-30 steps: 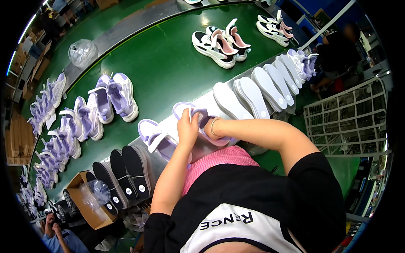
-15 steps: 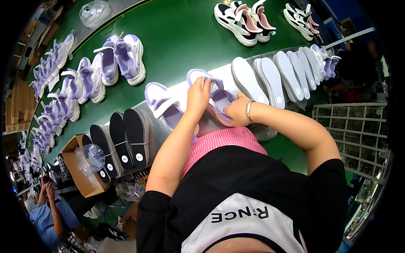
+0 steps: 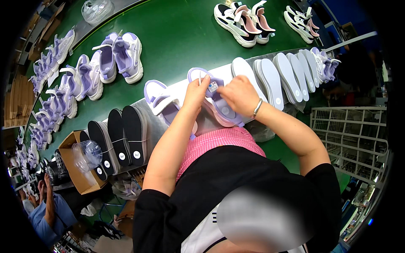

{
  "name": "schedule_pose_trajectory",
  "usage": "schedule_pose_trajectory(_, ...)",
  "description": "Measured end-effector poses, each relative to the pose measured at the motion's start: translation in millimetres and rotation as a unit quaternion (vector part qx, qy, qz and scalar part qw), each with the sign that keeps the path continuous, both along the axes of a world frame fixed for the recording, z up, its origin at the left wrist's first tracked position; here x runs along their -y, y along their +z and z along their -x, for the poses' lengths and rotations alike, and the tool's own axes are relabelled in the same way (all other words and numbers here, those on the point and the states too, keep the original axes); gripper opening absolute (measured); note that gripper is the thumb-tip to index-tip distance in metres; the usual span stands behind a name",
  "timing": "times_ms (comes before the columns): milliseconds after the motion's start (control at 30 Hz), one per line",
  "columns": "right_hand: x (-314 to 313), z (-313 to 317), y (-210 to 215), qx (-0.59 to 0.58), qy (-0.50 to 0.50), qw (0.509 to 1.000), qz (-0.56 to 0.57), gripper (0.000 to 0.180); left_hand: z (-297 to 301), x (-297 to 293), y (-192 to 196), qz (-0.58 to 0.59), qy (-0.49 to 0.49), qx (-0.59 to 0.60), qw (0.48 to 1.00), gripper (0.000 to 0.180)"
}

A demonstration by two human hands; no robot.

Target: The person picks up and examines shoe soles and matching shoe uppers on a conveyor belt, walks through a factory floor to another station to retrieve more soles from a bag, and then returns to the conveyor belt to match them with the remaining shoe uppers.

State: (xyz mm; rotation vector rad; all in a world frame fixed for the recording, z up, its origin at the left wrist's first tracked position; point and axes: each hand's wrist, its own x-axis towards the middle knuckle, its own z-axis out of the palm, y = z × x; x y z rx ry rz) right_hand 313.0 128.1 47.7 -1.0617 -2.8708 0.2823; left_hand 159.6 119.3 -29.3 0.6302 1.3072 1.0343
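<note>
A white and lilac sneaker (image 3: 227,112) lies in front of me with its opening up and its heel near my waist. My left hand (image 3: 198,93) is closed on the strap and tongue at its upper part. At the opening, beside a small white label on the tongue, my right hand (image 3: 239,96) has its fingers curled against the shoe's edge; the fingertips are partly hidden. A light insole with a round mark shows inside. The matching sneaker (image 3: 162,103) lies just left, partly behind my left forearm.
Light grey insoles (image 3: 270,82) line the bench to the right. Black insoles (image 3: 135,135) tied in bundles and a cardboard box (image 3: 86,183) with clear plastic stand left. Lilac sneakers (image 3: 128,57) fill the far left; black-white pairs (image 3: 236,25) sit at the back. A person in blue (image 3: 52,215) is lower left.
My right hand has moved from the shoe's heel end up toward the tongue, uncovering the insole inside. My left hand stays at the strap and tongue.
</note>
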Motion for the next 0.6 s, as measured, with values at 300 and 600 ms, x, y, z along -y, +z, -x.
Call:
schedule_pose_trajectory(300,-38.0,1.4,-37.3,-0.061,-0.029,0.997,0.026,0.011,-8.8,-16.0,-13.0,0.024,-0.038,-0.084,0.995,0.039)
schedule_pose_trajectory(600,0.3,-17.0,-5.2,-0.373,-0.239,0.805,0.395,0.011,-4.2,23.9,65.7,-0.342,0.06,-0.361,0.866,0.04)
